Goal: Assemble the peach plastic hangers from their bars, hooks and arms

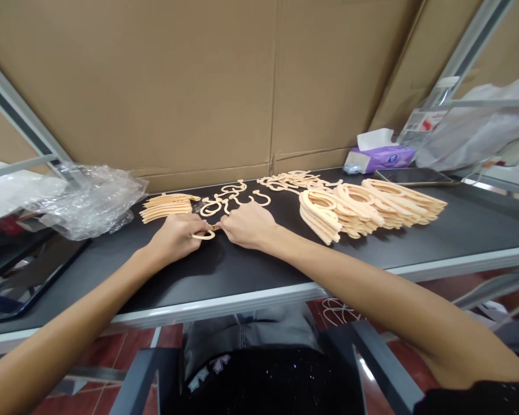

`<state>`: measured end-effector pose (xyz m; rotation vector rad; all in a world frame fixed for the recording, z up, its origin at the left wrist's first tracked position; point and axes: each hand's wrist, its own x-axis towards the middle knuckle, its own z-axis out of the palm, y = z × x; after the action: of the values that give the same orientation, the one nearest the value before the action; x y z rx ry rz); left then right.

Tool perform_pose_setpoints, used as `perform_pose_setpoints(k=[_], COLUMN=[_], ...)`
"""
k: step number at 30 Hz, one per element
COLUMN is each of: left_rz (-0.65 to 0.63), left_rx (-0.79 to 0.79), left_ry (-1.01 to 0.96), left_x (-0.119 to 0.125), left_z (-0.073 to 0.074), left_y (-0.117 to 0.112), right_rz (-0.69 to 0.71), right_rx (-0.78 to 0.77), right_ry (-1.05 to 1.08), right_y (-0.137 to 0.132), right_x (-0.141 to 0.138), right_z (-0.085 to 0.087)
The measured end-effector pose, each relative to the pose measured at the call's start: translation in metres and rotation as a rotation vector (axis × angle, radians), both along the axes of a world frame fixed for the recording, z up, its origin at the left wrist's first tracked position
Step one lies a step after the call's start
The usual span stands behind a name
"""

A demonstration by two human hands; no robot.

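My left hand point(177, 236) and my right hand point(247, 226) meet over the black table point(285, 265), both closed on one small peach plastic hook piece point(205, 233). The left fingers pinch its curved loop, and the right fingers grip its other end. Just beyond my hands lie several loose peach pieces point(233, 202). A neat pile of flat peach strips point(166, 206) sits behind the left hand. To the right spreads a long overlapping row of peach horseshoe-shaped pieces point(363, 208).
Crumpled clear plastic bags point(82, 199) lie at the left. A purple tissue box point(378, 154) and a dark phone point(413, 176) sit at the back right. A cardboard wall point(242, 86) stands behind the table. Metal frame bars flank both sides.
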<state>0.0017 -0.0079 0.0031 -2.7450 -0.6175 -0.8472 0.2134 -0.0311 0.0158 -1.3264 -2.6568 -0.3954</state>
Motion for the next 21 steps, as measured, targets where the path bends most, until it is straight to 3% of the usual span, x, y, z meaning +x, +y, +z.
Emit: perform_pose_setpoints(k=[21], left_rz=[0.192], left_rx=[-0.088], left_ry=[0.130], left_x=[0.0037], left_z=[0.0077], left_y=[-0.0023], right_rz=[-0.002], right_rx=[-0.017], right_ry=[-0.011], right_y=[-0.0033], right_x=[-0.0046], right_z=[0.0043])
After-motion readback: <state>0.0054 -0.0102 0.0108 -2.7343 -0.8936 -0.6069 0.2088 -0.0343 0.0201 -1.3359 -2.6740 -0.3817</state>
